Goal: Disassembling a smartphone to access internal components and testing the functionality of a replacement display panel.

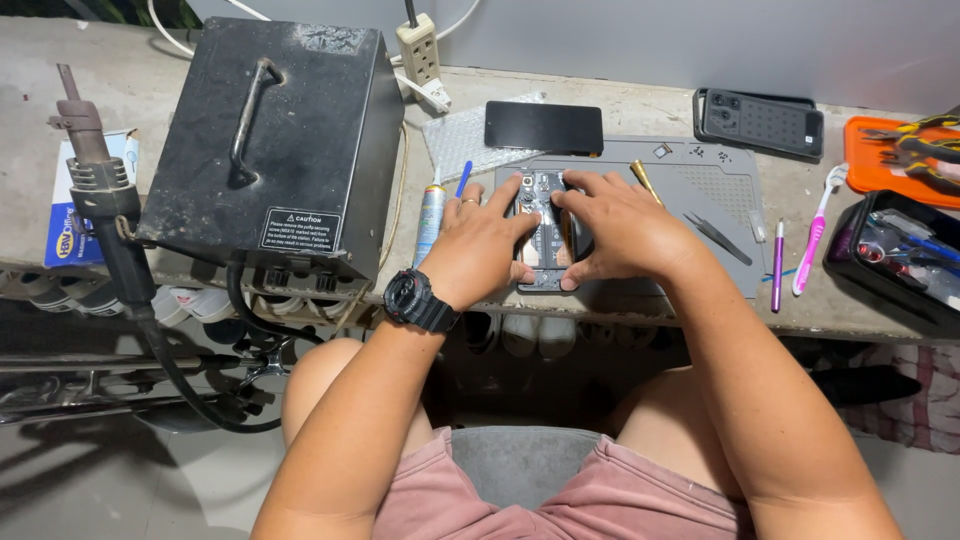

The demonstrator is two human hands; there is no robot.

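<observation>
Hands meet over an opened phone (545,232) lying on a grey mat (700,190) at the front edge of the bench (640,105). The left hand (478,245), with a ring and a black wristwatch (418,300) on it, has its fingers spread and its fingertips pressing the phone's left side. The right hand (620,228) lies flat across the right side, thumb tucked against the lower edge. Neither hand grips anything; both press down, fingers loosely open.

This phone looks light, thin and stiff, and probably fragile with its back off: exposed parts and thin cables would not take much force. Holding it by the long side edges of the frame seems safest, away from the bare middle.

What shows between the fingers is a dark rectangular body with small metallic parts near the top and a dark block below; most of it is hidden by the hands.

Nearby lie a black glass panel (543,127), tweezers (718,237), a glue tube (431,212), a pink toothbrush (815,235) and a black metal box (270,140).
</observation>
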